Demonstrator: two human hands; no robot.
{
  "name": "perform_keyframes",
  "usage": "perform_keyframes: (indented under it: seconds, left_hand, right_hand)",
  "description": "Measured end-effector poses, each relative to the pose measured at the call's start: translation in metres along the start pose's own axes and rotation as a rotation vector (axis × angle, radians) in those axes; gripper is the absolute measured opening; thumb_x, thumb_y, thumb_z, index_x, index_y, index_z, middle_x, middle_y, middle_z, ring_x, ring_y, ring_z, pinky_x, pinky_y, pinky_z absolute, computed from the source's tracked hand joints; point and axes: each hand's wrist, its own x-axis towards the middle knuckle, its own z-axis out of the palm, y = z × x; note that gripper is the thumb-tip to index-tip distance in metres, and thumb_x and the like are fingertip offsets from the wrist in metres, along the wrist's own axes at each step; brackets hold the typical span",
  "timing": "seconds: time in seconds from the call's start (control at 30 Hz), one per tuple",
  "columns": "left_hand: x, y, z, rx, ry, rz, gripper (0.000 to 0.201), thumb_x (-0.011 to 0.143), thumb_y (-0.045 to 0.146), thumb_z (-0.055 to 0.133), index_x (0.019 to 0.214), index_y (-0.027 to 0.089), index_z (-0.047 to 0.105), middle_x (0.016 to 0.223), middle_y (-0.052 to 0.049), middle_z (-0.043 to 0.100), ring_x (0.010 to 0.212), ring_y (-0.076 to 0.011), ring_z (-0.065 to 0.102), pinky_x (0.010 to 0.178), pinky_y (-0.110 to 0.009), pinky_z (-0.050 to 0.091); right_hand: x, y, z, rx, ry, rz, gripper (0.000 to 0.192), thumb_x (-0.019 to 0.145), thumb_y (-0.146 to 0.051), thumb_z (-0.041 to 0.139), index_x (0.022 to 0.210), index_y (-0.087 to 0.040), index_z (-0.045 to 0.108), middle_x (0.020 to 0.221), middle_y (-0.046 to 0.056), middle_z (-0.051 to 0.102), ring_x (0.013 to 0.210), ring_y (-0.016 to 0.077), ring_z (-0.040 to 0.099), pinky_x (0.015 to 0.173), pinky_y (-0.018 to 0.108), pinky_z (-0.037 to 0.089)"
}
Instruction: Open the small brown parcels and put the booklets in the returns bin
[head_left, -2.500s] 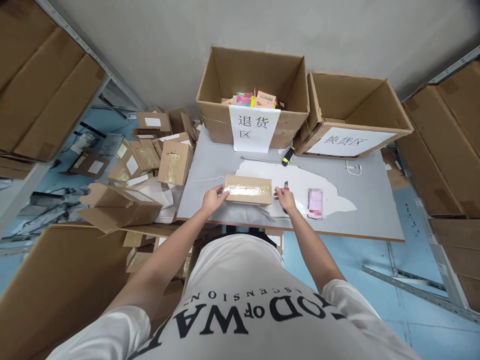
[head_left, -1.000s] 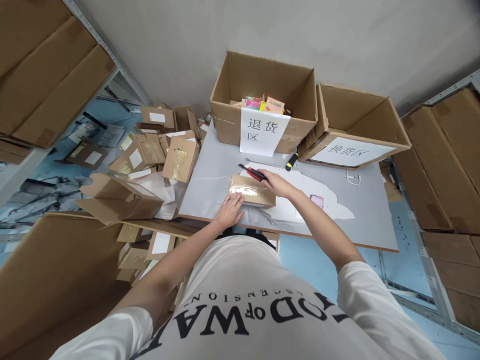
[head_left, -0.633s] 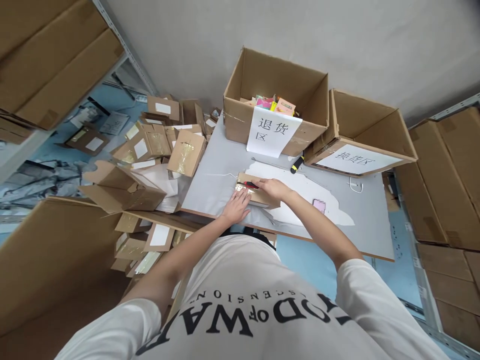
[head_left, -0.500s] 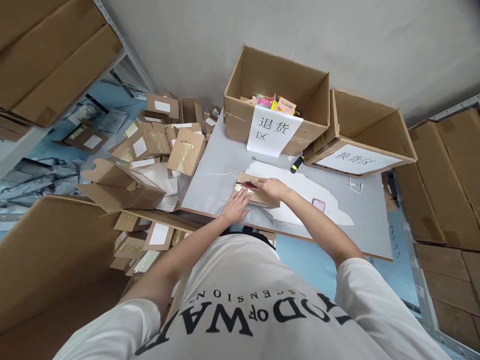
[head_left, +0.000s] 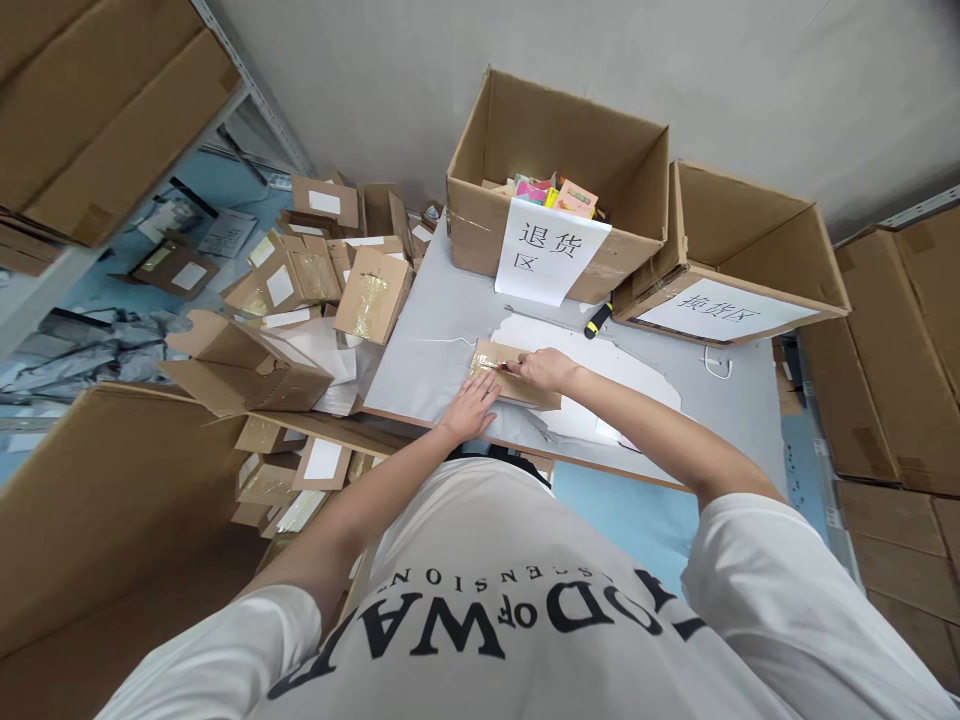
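Grey surface, stockroom clutter around. Left hand flat, fingers spread, pinning taped box steady; right hand fingers clamped on red cutter at seam.

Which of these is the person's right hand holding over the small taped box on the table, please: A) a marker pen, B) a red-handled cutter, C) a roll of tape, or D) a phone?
B: the right hand grips a red-handled cutter laid across the top of the small taped box, while the left hand lies flat against the box's near side.
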Motion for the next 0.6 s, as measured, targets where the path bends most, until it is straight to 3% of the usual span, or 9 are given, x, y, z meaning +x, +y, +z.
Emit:
perform_keyframes:
  seconds: [0.27, 0.6]
  left_hand:
    - [0.001, 0.003, -0.002, 0.029, -0.026, -0.029, 0.059, 0.086, 0.036, 0.05, 0.138, 0.01, 0.042, 0.152, -0.018, 0.027, 0.142, -0.0304, 0.019, 0.114, -0.046, 0.02]
    - [0.009, 0.007, 0.002, 0.049, -0.033, -0.07, 0.051, 0.089, 0.031, 0.044, 0.136, 0.013, 0.045, 0.152, -0.016, 0.029, 0.142, -0.0286, 0.022, 0.114, -0.046, 0.022]
  right_hand:
    - [-0.031, 0.024, 0.012, 0.001, -0.057, 0.021, 0.044, 0.092, -0.012, 0.034, 0.133, -0.022, 0.047, 0.104, 0.014, 0.065, 0.083, 0.0244, 0.067, 0.062, 0.029, 0.039]
    - [-0.114, 0.062, 0.065, 0.067, -0.095, 0.108, 0.062, 0.085, -0.002, 0.035, 0.141, -0.027, 0.037, 0.103, 0.011, 0.064, 0.072, 0.0179, 0.064, 0.058, 0.026, 0.033]
